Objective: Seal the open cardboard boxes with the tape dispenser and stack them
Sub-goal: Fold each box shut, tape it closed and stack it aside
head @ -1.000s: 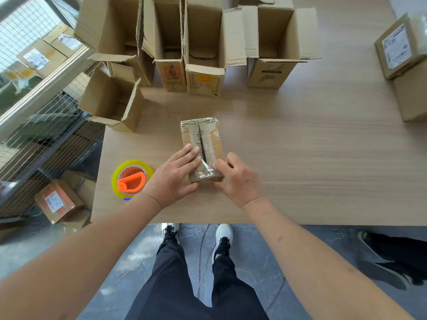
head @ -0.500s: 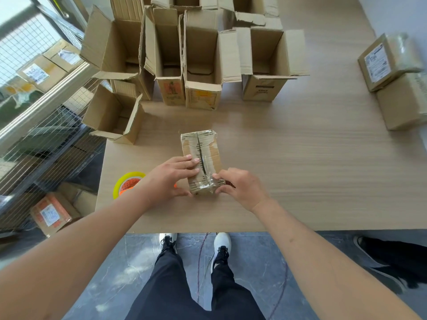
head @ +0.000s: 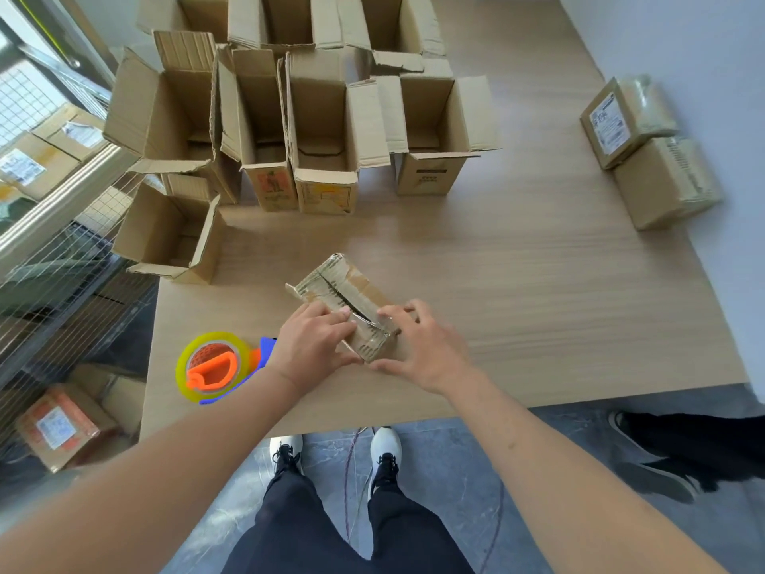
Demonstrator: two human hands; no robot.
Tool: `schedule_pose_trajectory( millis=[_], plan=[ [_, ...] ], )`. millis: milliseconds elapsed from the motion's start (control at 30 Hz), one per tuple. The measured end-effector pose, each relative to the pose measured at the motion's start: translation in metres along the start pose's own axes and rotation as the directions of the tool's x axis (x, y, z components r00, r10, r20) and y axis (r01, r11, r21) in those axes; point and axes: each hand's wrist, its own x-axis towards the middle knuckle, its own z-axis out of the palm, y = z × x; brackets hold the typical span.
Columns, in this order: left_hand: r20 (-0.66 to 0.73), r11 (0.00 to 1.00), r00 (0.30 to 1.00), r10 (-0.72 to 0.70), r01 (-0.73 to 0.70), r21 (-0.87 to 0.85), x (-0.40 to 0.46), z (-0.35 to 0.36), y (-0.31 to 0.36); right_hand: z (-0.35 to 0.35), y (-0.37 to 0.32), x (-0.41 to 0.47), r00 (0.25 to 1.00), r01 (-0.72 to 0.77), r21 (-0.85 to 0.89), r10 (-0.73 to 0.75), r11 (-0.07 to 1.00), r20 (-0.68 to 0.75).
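Head view: wooden table (head: 538,283), both hands' (head: 314,345) grip around a small box (head: 352,296).

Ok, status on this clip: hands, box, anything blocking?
Both hands, left and right, gripping the taped box. Tape dispenser idle beside left wrist. Nothing blocking.

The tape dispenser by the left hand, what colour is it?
Yellow ring, orange core, blue handle: the tape dispenser, seen in the head view.
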Motion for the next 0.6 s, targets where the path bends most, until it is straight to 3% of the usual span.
schedule_pose_trajectory(
  millis=[100, 267, 433, 600],
  plan=[
    [0.012, 1.0, 1.0, 0.013, -0.013, -0.025, 0.004, 0.001, 0.009, -0.001, -0.003, -0.002, 0.999, -0.001, -0.097, -0.002, 0.995, -0.032],
    [0.048, 0.994, 0.993, 0.107, -0.106, -0.021, -0.001, -0.011, 0.0, -0.003, -0.015, 0.003, 0.989, 0.116, -0.266, -0.137, 0.957, -0.063],
    [0.029, 1.0, 1.0, -0.004, 0.004, -0.025, -0.007, -0.022, -0.019, -0.016, -0.005, 0.016, 0.977, 0.215, -0.155, -0.215, 0.964, 0.017],
    [0.262, 0.994, 0.964, -0.032, 0.057, -0.089, -0.016, -0.023, -0.032, -0.015, 0.001, 0.026, 0.971, 0.237, -0.113, -0.238, 0.965, 0.006]
  ],
)
